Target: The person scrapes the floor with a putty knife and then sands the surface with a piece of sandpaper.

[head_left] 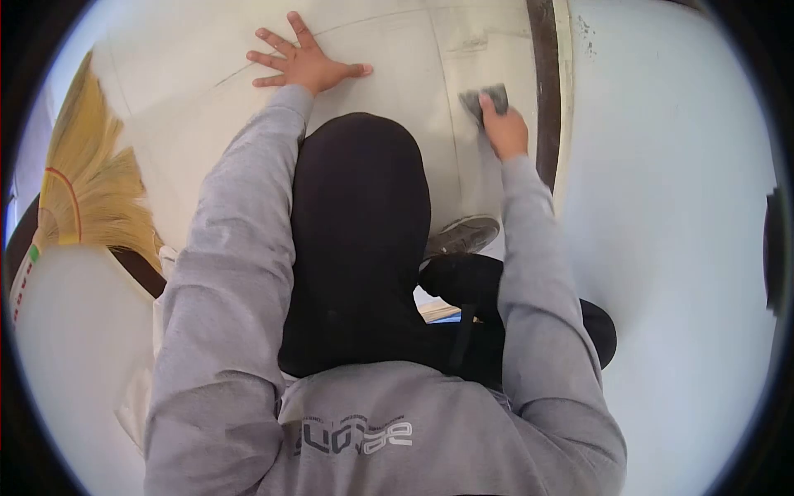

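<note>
My left hand (308,64) lies flat on the pale tiled floor (380,74), fingers spread wide, holding nothing. Off to the right, my right hand (506,132) grips a dark grey flat pad (488,97), the thumb lying over its face. The pad rests on or just over the floor, close to a thin tile joint; its underside is hidden. Dark smudges (471,43) mark the tiles beyond the pad. Between my arms, my bent knee in black trousers (360,198) covers part of the floor.
A straw broom (91,178) leans at the left. Along the right runs a dark border strip (546,91), with a white wall (662,182) beside it. My grey shoe (463,236) is planted on the floor between my knee and right forearm.
</note>
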Tool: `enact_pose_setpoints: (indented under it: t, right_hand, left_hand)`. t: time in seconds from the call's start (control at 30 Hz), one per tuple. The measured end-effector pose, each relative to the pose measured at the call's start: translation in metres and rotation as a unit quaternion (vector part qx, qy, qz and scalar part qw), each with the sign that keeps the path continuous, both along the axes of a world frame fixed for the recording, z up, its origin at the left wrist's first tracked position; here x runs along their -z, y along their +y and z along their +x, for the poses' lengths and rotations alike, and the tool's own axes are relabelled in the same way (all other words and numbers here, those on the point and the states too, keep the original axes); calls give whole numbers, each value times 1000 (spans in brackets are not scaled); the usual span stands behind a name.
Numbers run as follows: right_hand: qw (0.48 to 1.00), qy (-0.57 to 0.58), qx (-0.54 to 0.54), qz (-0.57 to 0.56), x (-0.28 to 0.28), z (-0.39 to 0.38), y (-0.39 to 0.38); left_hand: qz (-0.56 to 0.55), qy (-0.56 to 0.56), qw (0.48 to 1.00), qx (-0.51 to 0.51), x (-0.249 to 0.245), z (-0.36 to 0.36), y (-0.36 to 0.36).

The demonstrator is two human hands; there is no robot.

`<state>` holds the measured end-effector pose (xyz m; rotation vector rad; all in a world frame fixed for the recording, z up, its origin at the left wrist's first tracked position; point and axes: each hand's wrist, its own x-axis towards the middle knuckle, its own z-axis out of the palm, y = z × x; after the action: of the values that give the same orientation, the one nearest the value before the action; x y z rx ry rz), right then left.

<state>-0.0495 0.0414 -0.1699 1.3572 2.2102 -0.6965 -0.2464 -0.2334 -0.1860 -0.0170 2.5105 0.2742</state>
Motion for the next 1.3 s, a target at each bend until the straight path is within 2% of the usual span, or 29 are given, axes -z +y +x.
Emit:
enact_pose_setpoints:
  t: [0.07,0.17,0.27,0.43,0.5,0.57,0.63,0.67,0.77,0.8,0.83,0.9,0.93,0.97,1.03,1.07,1.1,1.2,1.23,1.3]
  right_hand:
    - [1000,-1,14,-7,11,-7,0]
    - [998,-1,3,-60,-5,-1,11]
    - [995,-94,-5,-15,-1,37,13]
    - [1000,-7,-16,-17,5,-20,4]
    - [995,-49,60,-62,-9,-41,-1]
    - [995,-45,30,-87,-8,-25,-2]
    - [998,-51,5,-29,2,4,-11]
    - [998,-52,25,-26,6,6,-14]
    - [999,-30,-16,-29,19,-42,2]
    - [994,-44,35,-89,-3,-71,-2]
    - [994,-40,34,-92,2,-74,-2]
    - [997,-11,4,-70,12,-67,7]
    - [997,8,-72,-12,27,-53,12]
    - [997,13,-79,-11,36,-44,10]
    - [999,33,-19,2,43,-26,4]
    - [995,57,-54,60,49,-32,9]
    - [996,54,-51,57,43,-48,9]
    - [994,-20,1,-103,-1,-104,7]
    - [995,-13,2,-99,6,-101,13]
    - [995,-16,-90,-38,20,-90,25]
  left_hand:
    - [0,18,1000,0,-5,-9,3]
    - [3,-29,1000,-12,-13,-13,2]
    - [0,-25,1000,-18,-6,-9,3]
    - [2,-21,1000,-16,-4,-9,3]
    - [5,-18,1000,-10,-7,-10,3]
    - [11,-19,1000,-18,-8,-14,2]
    - [13,-22,1000,-14,-9,-10,1]
    - [11,-27,999,-20,-7,-8,1]
    - [12,-19,1000,-17,-3,-8,3]
    - [14,-24,999,-17,-4,-8,3]
    - [17,-28,999,-19,-6,-10,2]
    - [18,-25,999,-18,-9,-9,3]
    - [18,-24,999,-23,-10,-11,2]
    - [19,-18,999,-28,-10,-14,2]
    - [9,-29,999,-20,-9,-11,3]
    - [7,-30,999,-24,-8,-11,2]
    - [9,-26,999,-25,-8,-11,3]
    - [11,-30,999,-21,-12,-8,3]
    - [15,-36,999,-26,-14,-11,4]
    - [19,-30,999,-28,-15,-8,5]
